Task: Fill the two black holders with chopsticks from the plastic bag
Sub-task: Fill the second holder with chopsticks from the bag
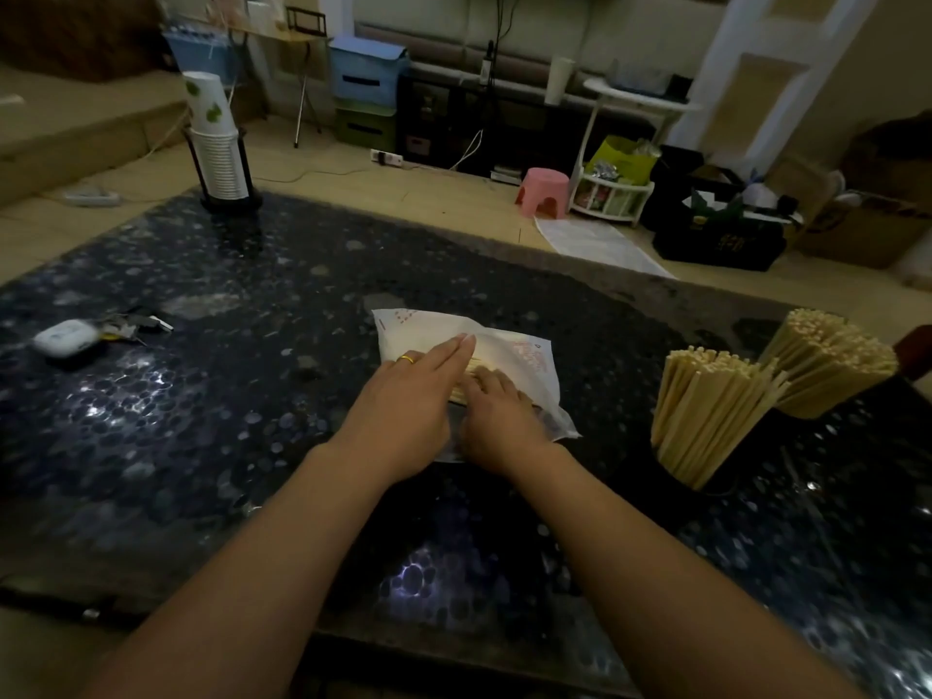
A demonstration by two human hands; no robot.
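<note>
A person's two bare forearms reach forward over a dark table [212,375] with a glossy, pebble-patterned top. Near the middle of the table lies a white plastic bag [509,355] with red printing, flat on its side, with pale chopsticks [466,378] showing at its near end between the hands. The left hand [408,396] lies flat on the left part of the bag, fingers straight and held together, pointing away to the far right; a gold ring [406,359] sits on one finger. The right hand [497,416] rests just beside it on the near part of the bag, its fingers curled down onto the chopsticks there, though how firmly it grips them cannot be told. To the right of the bag stand two black holders, both packed with upright, slightly fanned pale chopsticks: the nearer holder [671,476] is close to the bag, and the farther holder [827,401] stands just behind and to the right of it, the two bundles nearly touching. At the far left corner of the table a black stand holds a tall stack of paper cups [217,148]. On the left side of the table lie a small white case [65,338] and, just beside it, some keys [136,322]. Beyond the table, on the floor, are a pink stool [543,191], blue storage boxes [367,70] and a white rack [613,196].
</note>
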